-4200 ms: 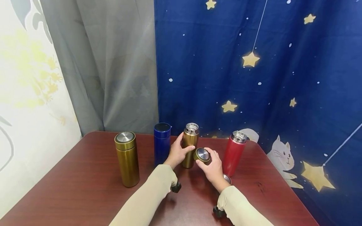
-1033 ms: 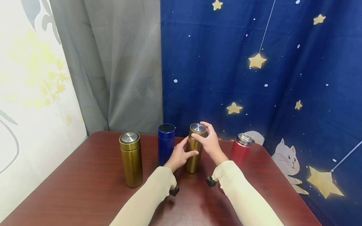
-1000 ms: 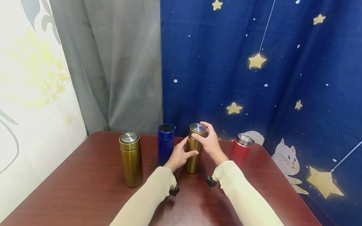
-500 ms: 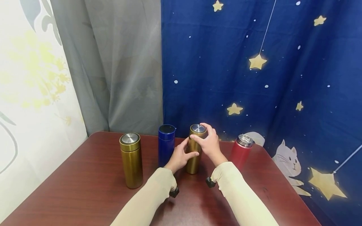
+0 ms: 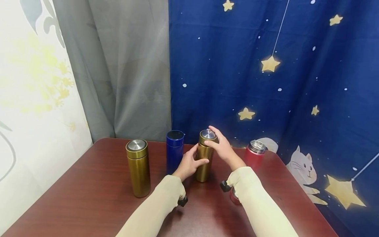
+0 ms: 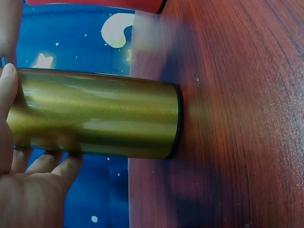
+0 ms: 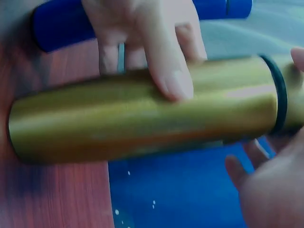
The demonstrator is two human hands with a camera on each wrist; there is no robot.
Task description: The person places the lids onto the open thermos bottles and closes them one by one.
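Observation:
In the middle of the head view a gold thermos stands upright on the table. My left hand grips its body, thumb across the front and fingers round the left and back. On top sits the gold lid with a silver disc, held by my right hand between thumb and fingers. The right wrist view shows the thermos somewhat blurred, a dark ring at the joint of lid and body. Its base meets the tabletop in the left wrist view, where the lid is out of sight.
A blue thermos stands just left of the left hand. Farther left is a larger lidded gold thermos. To the right stands a lidless red thermos, partly behind the right arm. A red lid lies beside the right sleeve on the table.
Earlier the lid was held beside the uncovered gold thermos; now it sits on the mouth. Over the last half second the right wrist has swung rightward, baring the red lid. The left hand holds still.

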